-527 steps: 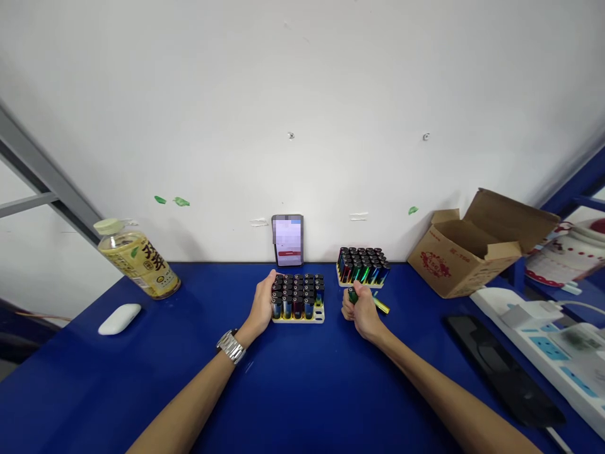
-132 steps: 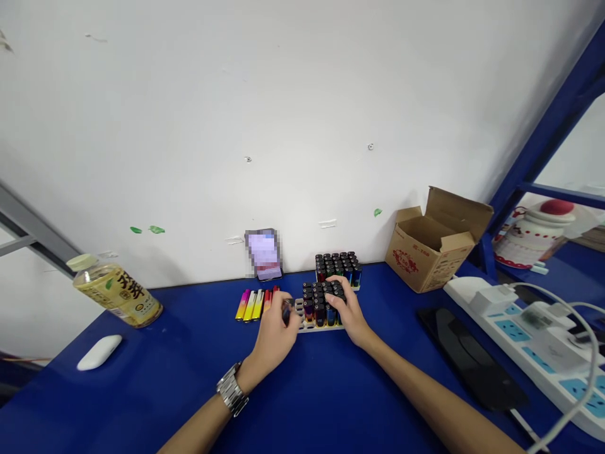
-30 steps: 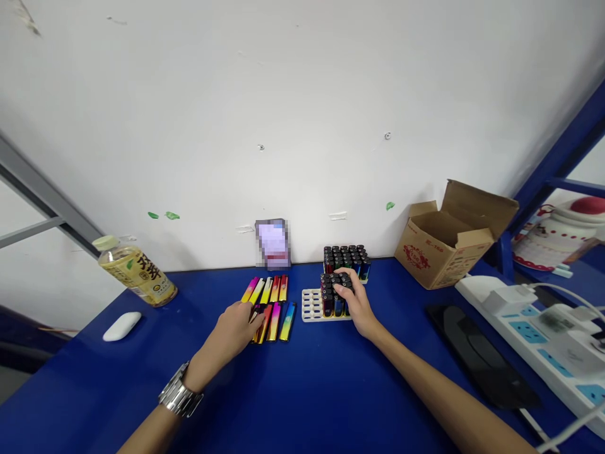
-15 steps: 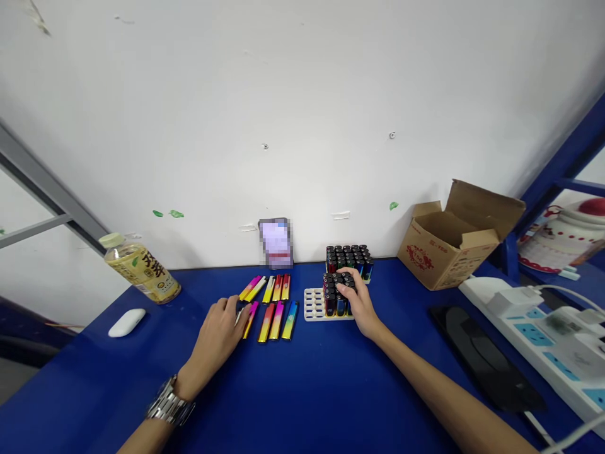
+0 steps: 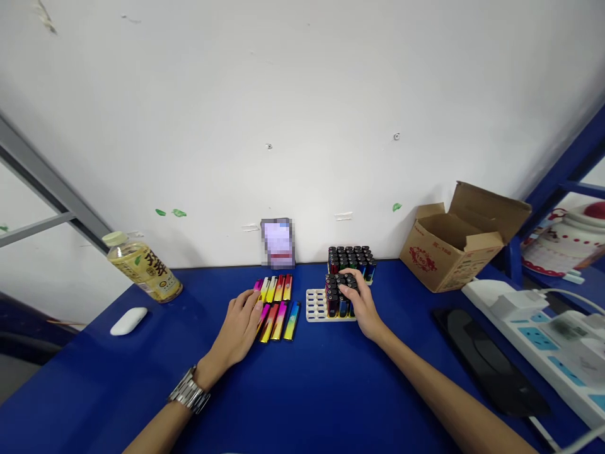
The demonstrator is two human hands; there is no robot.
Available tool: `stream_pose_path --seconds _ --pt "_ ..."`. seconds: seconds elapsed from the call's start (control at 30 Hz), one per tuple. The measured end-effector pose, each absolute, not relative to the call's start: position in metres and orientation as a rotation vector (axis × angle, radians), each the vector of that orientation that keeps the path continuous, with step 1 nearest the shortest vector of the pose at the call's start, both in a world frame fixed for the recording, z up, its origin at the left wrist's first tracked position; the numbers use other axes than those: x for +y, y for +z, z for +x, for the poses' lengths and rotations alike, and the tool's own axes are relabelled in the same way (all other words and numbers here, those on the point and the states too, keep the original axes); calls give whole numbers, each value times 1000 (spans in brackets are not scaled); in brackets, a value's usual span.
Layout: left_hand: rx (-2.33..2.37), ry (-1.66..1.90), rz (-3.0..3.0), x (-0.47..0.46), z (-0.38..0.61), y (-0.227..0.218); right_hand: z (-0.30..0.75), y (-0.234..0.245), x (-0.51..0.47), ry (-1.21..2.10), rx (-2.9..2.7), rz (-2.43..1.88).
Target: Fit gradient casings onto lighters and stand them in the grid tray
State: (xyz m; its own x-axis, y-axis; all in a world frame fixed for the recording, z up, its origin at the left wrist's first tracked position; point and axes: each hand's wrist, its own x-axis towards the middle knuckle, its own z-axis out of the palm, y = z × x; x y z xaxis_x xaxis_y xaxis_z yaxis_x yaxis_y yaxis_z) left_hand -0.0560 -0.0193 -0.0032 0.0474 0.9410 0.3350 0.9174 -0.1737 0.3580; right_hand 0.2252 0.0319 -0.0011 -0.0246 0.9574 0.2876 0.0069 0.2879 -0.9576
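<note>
My left hand (image 5: 241, 325) lies palm down at the left side of colourful lighters, its fingers stretched and touching the nearest ones. The lighters lie side by side in two rows: a back row with a red and yellow lighter (image 5: 288, 287) at its right end, and a front row ending in a blue and yellow lighter (image 5: 292, 321). My right hand (image 5: 363, 306) curls around a block of upright black-topped cylinders (image 5: 333, 296), thumb on top and fingertips partly hidden behind. These stand in a white holed tray (image 5: 316, 317), whose left holes show.
A second block of black-topped cylinders (image 5: 350, 255) stands behind. At the wall leans a phone (image 5: 278, 243) with a blurred screen. Left are a drink bottle (image 5: 144, 268) and white case (image 5: 128, 321); right are an open carton (image 5: 442, 252), black phone (image 5: 489, 359) and power strip (image 5: 534, 337).
My left hand has moved right, and the leftmost lighters have shifted right, closer to the others. My right hand stays on the cylinders. The view has shifted slightly.
</note>
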Motion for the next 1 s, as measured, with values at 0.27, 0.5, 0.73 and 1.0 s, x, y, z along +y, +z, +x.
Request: stream_pose_path --seconds 0.27,0.5,0.73,1.0 --pt "2033 402 2519 -37 -32 4 226 0 31 1026 -1370 -982" --pt "2047 234 2595 -31 2 11 225 1 31 1018 -1366 -989" --pt "2129 199 2446 -21 -12 10 226 0 31 1026 -1368 -982" --pt "2138 190 2412 -16 -28 12 226 5 29 1003 -1392 -987"
